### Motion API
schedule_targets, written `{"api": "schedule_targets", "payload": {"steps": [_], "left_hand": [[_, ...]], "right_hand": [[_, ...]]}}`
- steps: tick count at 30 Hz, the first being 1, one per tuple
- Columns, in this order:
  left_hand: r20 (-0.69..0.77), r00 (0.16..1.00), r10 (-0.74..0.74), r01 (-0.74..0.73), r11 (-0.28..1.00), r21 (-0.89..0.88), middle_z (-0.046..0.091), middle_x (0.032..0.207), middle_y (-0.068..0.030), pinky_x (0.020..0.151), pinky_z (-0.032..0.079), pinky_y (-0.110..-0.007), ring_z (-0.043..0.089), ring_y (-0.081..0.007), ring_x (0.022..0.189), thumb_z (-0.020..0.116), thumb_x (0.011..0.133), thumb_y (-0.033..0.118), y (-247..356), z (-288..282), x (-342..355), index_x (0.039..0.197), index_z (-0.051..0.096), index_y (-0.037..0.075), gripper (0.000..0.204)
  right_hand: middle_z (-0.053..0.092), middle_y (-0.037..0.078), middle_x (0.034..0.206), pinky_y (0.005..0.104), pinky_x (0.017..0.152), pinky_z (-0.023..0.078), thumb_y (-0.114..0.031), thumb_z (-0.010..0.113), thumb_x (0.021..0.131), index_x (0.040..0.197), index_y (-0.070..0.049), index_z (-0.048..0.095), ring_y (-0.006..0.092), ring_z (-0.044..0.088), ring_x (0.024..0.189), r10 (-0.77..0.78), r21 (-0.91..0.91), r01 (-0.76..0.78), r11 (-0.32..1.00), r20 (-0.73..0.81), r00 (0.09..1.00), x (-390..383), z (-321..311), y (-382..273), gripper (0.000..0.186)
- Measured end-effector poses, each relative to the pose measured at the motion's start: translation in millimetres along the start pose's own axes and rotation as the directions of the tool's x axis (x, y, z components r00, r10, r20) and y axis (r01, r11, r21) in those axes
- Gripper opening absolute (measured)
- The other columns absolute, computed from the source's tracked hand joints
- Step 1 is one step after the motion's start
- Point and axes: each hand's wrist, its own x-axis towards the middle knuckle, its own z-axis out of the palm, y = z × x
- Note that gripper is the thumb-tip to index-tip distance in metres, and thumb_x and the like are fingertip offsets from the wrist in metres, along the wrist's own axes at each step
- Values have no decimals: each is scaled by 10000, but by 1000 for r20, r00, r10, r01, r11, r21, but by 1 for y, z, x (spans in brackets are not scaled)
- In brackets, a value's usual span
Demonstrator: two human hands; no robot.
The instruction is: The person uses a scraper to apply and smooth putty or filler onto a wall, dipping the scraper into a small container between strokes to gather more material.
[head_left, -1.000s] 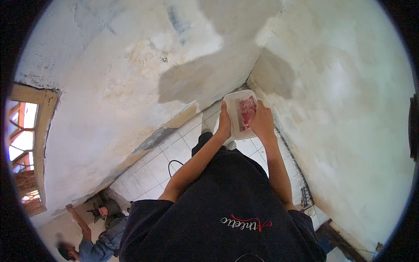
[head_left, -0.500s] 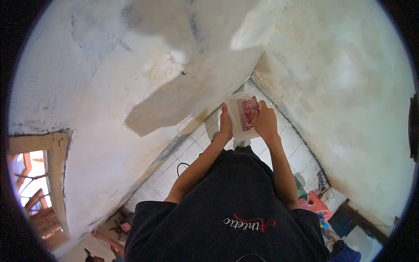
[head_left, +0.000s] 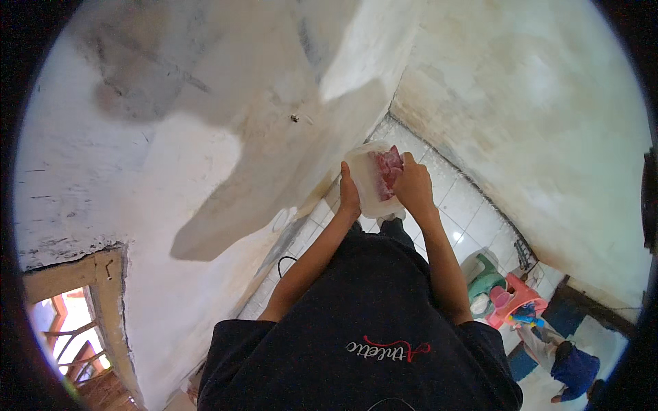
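My left hand [head_left: 349,192] grips the left side of a translucent, whitish plastic tub [head_left: 368,195], its thumb lying along the rim. In my right hand [head_left: 414,186] is a dark red, flat putty spreader [head_left: 388,168], smeared with white. The spreader's blade lies over the tub's opening, and my right fingers close round its right edge. Both hands hold these things out in front of my body, above the tiled floor. How much is inside the tub I cannot make out.
Two patchy whitish walls [head_left: 226,151] [head_left: 521,123] meet in a corner ahead, above white floor tiles [head_left: 442,171]. A wooden window frame [head_left: 106,301] is at the lower left. Behind on the right stand a pink-red plastic chair [head_left: 524,298], a green item [head_left: 485,277] and a person in blue [head_left: 574,370].
The view has turned, bringing the chair and the person at lower right further in; the other person's arm at lower left is gone from view. Both hands keep their holds.
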Motion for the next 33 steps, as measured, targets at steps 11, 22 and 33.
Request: {"api": "schedule_targets", "payload": {"steps": [11,22,33], "left_hand": [[62,994,-94,93,996,15,528,1255,-151,972,433,-423,539,-306,1123,201,919,651,21,6,-24,1336,413,52,760],[23,999,-46,44,995,91,512,1269,-156,973,432,-420,522,-306,1143,195,908,670,23,11,-37,1353,390,49,788],[-159,986,48,-30,992,120,488,1299,-163,1010,384,-456,478,-340,1180,307,887,667,31,13,-39,1362,387,60,775]], "right_hand": [[607,306,762,527,678,465,-84,587,780,903,55,506,480,594,762,-57,65,60,996,-39,998,-17,15,-21,203],[607,309,775,513,679,482,-84,575,789,941,58,503,474,603,768,-21,88,23,996,-32,999,-31,19,-29,220],[664,208,791,358,636,533,-71,630,810,956,66,576,288,677,727,-98,444,113,889,-57,994,-10,23,14,208]]}}
